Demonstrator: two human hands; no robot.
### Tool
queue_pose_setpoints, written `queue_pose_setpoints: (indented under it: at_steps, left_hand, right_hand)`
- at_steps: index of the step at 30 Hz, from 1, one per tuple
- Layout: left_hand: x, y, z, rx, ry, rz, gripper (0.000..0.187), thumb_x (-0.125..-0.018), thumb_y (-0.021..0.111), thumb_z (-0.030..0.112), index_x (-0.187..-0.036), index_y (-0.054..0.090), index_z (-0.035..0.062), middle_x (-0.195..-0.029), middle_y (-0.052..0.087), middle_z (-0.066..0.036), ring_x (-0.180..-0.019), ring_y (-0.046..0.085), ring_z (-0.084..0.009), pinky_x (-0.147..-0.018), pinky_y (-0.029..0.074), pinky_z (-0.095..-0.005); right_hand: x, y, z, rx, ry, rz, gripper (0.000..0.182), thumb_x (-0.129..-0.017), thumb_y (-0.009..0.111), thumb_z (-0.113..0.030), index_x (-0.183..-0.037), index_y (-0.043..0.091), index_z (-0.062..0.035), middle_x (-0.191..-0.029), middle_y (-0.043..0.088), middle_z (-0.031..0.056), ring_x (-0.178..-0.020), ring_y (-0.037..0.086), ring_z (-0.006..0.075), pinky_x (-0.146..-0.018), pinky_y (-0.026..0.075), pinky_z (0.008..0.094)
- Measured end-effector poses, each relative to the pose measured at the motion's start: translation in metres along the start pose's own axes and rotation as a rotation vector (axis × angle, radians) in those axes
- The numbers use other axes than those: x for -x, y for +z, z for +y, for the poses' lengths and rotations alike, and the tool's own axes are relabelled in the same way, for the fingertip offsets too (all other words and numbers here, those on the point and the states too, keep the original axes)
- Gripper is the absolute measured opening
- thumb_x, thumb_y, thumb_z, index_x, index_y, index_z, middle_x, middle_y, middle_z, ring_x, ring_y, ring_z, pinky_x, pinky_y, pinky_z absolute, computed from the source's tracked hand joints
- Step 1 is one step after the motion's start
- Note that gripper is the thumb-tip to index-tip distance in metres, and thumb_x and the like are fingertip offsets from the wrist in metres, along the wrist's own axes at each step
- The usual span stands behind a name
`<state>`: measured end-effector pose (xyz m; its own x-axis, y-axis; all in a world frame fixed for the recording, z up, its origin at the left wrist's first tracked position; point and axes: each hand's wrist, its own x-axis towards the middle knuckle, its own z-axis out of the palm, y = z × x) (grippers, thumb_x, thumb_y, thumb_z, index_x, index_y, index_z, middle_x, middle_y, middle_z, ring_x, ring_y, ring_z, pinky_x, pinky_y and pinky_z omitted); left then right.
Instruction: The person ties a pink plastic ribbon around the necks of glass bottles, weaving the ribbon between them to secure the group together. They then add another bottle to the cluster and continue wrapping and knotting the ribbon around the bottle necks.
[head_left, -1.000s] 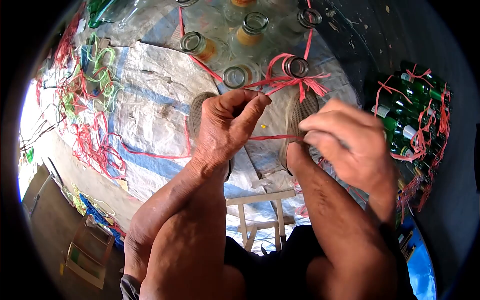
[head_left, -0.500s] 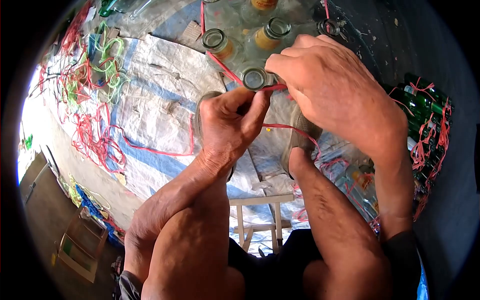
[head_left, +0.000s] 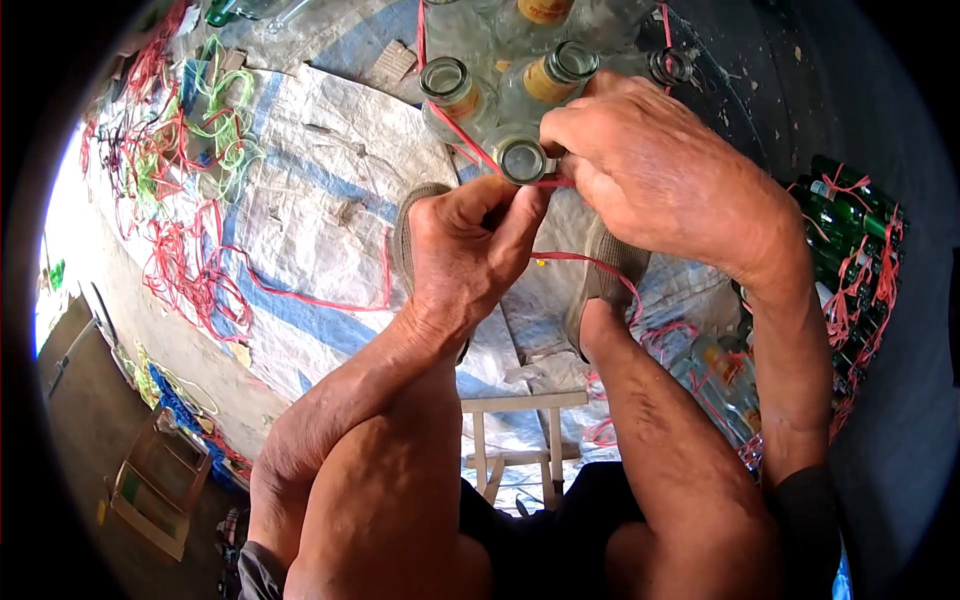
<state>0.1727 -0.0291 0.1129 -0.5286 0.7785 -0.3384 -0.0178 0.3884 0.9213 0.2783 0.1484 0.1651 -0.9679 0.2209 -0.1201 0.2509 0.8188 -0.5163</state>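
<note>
Several clear glass bottles [head_left: 462, 100] stand bunched together between my feet, some with yellow-orange labels. A red plastic string [head_left: 466, 135] runs round the outside of the bunch. At the neck of the nearest bottle [head_left: 522, 160], my left hand [head_left: 465, 240] pinches the string between thumb and forefinger. Just to the right, my right hand [head_left: 680, 185] is closed, its fingers bent beside the same neck where the string passes; its fingertips are partly hidden. A loose length of string [head_left: 320, 300] trails left across the sheet.
Tangled red and green string [head_left: 200, 290] lies at the left on a white-and-blue woven sheet [head_left: 330, 200]. Green bottles [head_left: 850, 215] tied with red string are stacked at the right. A small wooden stool [head_left: 525, 403] stands between my legs. More clear bottles [head_left: 725, 385] lie by my right leg.
The bottles appear slightly lower and further right in view. Both hands stay at the nearest bottle's neck, with the right fingers shifted only slightly.
</note>
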Motion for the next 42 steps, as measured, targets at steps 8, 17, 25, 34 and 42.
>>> queue_pose_setpoints:
  at_steps: [8,17,25,34,42]
  left_hand:
    - [0.005,0.000,-0.002,0.104,-0.038,-0.066,0.023,-0.102,0.072,0.018,-0.103,0.078,-0.0046,-0.090,0.077,-0.005,-0.087,0.065,-0.0082,-0.079,0.052,-0.0256]
    - [0.008,0.000,0.009,0.250,-0.132,-0.208,0.038,-0.109,0.061,0.032,-0.098,0.076,-0.0009,-0.068,0.045,0.009,-0.064,0.035,-0.0028,-0.057,0.028,-0.0226]
    - [0.005,0.008,0.009,0.480,-0.230,-0.326,0.043,-0.112,0.053,0.033,-0.099,0.072,-0.0029,-0.063,0.040,0.009,-0.058,0.029,-0.0033,-0.054,0.024,-0.0248]
    - [0.001,0.019,0.007,0.610,-0.282,-0.377,0.042,-0.114,0.048,0.032,-0.099,0.071,-0.0007,-0.061,0.040,0.008,-0.055,0.027,-0.0038,-0.052,0.021,-0.0250]
    - [-0.001,0.021,0.004,0.585,-0.278,-0.377,0.041,-0.114,0.048,0.031,-0.099,0.071,0.0000,-0.061,0.041,0.007,-0.056,0.029,-0.0039,-0.052,0.021,-0.0242]
  right_hand:
    - [0.004,0.002,-0.010,-0.334,0.152,0.127,0.017,-0.089,0.061,-0.001,-0.105,0.065,0.0015,-0.084,0.060,0.0127,-0.076,0.061,0.0230,-0.074,0.050,0.0356]
    - [0.008,-0.003,-0.015,-0.808,0.274,0.184,0.016,-0.092,0.068,0.000,-0.106,0.063,0.0019,-0.093,0.062,0.0009,-0.089,0.059,0.0072,-0.081,0.049,0.0236]
    - [0.012,-0.015,-0.010,-1.154,0.339,0.208,0.016,-0.097,0.069,-0.005,-0.111,0.062,0.0002,-0.095,0.063,0.0012,-0.091,0.059,0.0072,-0.082,0.049,0.0228]
    - [0.019,-0.001,-0.013,-1.293,0.382,0.512,0.018,-0.098,0.067,-0.004,-0.114,0.061,0.0016,-0.109,0.071,0.0116,-0.100,0.066,0.0142,-0.096,0.051,0.0286]
    - [0.021,0.014,-0.023,-1.297,0.321,0.720,0.022,-0.099,0.062,0.003,-0.120,0.056,0.0030,-0.117,0.070,0.0162,-0.115,0.067,0.0203,-0.107,0.050,0.0344]
